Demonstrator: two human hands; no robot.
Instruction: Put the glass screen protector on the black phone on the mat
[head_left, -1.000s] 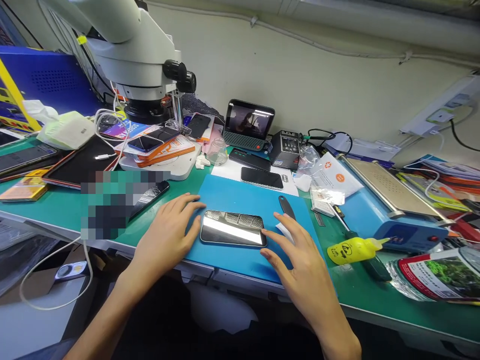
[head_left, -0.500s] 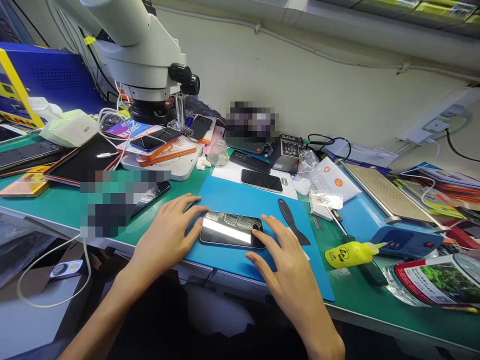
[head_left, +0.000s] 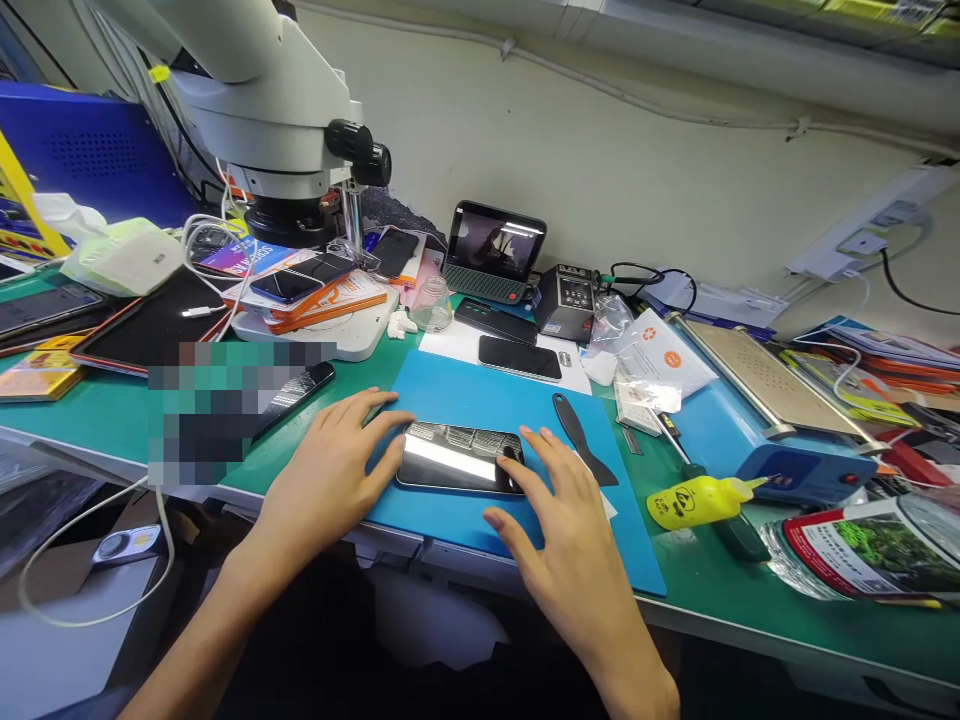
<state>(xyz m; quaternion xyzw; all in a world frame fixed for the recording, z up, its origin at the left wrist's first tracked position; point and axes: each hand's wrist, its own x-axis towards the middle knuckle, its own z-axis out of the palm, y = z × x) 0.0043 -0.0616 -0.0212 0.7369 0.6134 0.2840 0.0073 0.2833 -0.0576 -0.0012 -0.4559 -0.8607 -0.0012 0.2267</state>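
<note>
A phone (head_left: 457, 458) with a glossy dark screen lies flat on a blue work mat (head_left: 480, 400) near the table's front edge. My left hand (head_left: 330, 478) rests flat on the mat, its fingers spread and touching the phone's left end. My right hand (head_left: 559, 505) lies palm down with its fingertips on the phone's right end. Neither hand lifts the phone. A black plastic spatula (head_left: 581, 438) lies on the mat just right of my right hand.
A white microscope (head_left: 262, 110) stands at the back left over a stack of phones (head_left: 300, 285). Another phone (head_left: 520, 357) lies behind the mat. A yellow bottle (head_left: 694, 500), a small screen (head_left: 495, 245) and a blue heating device (head_left: 795, 440) sit to the right.
My right hand has slid left onto the phone's right end, uncovering the spatula. My left hand has stayed at the phone's left end.
</note>
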